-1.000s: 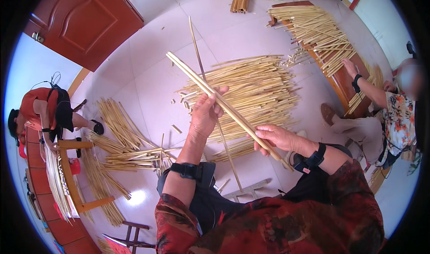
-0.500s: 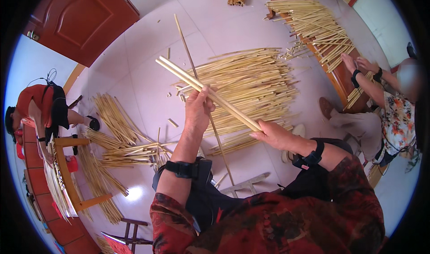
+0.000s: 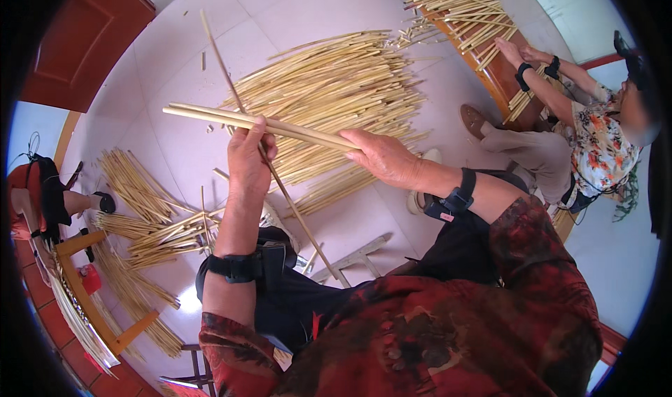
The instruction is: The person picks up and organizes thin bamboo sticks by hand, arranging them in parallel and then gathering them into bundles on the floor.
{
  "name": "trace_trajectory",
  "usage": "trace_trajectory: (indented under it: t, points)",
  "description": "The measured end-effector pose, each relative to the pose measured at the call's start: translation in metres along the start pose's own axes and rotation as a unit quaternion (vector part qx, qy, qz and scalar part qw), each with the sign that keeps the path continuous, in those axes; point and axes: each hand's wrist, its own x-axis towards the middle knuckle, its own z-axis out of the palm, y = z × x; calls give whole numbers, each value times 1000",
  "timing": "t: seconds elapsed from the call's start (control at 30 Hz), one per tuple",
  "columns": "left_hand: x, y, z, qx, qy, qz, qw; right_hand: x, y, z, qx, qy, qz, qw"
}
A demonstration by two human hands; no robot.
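Note:
My left hand (image 3: 250,160) is closed round two pale, round wooden sticks (image 3: 308,135), gripping them near their middle. A thinner, darker long stick (image 3: 222,62) crosses them at the same hand and slants down toward my lap; its lower end reaches in front of my knees. My right hand (image 3: 383,158) is closed on the right-hand ends of the pale sticks, thumb on top. The sticks lie nearly level above a wide pile of similar sticks (image 3: 343,89) on the floor.
More stick bundles (image 3: 140,187) lie at the left, beside a wooden frame (image 3: 84,243) where a person bends. At the right, a seated person handles sticks on a brown bench (image 3: 483,65). A grey stool-like frame (image 3: 357,257) stands near my knees.
The pale sticks have turned from a steep slant to nearly level. Both hands keep their hold. The whole view has shifted, so the surroundings sit farther left and the pile higher.

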Motion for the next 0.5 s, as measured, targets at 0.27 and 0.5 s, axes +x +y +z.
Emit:
trace_trajectory:
  t: [0.27, 0.5]
  points:
    - [16, 58, -50, -132, 146, 105, 975, 16, 49, -21, -65, -43, 100, 992]
    - [13, 72, -61, -150, 139, 90, 975, 44, 138, -2, -276, -155, 29, 948]
